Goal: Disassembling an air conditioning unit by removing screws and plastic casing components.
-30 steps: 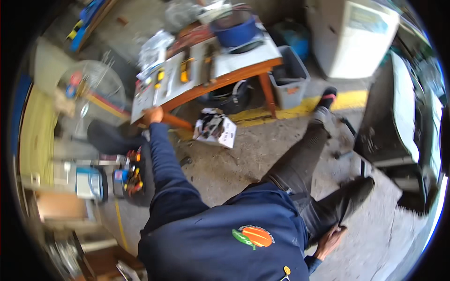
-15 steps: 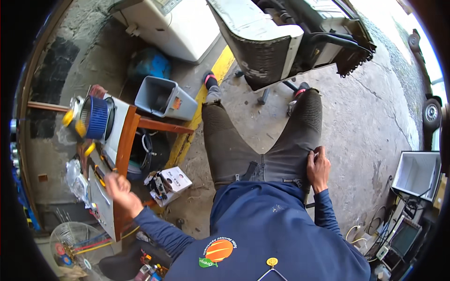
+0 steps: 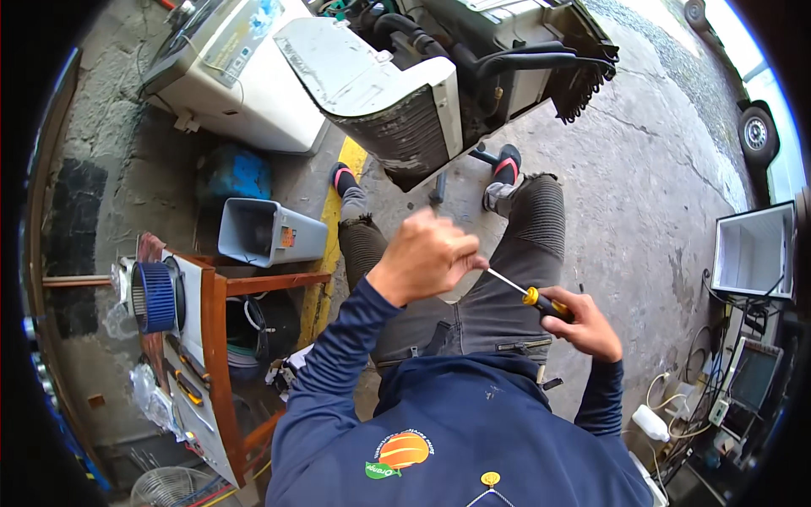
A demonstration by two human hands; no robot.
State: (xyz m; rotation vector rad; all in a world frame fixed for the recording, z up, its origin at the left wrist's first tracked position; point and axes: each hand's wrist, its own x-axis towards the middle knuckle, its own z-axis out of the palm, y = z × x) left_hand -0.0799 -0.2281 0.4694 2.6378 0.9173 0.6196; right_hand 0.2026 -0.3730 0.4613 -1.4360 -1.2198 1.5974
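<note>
A screwdriver (image 3: 509, 283) with a yellow-and-black handle lies across both my hands, in front of my lap. My right hand (image 3: 590, 328) is closed round the handle. The fingers of my left hand (image 3: 425, 258) pinch the tip end of the metal shaft and hide the tip itself. Beyond my hands stands a partly opened air conditioner unit (image 3: 397, 139), with its curved finned coil and black pipes exposed, between my feet and past my knees.
A workbench (image 3: 215, 372) at left holds a blue fan wheel (image 3: 155, 296), pliers (image 3: 187, 387) and a plastic bag (image 3: 152, 401). A grey bin (image 3: 300, 237) stands behind it. White appliance (image 3: 253, 93) far left; open white box (image 3: 752, 253) and cables at right.
My left hand has come from beside the workbench to the middle, and my right hand has risen from my thigh. Both now hold the screwdriver. The view has shifted a little.
</note>
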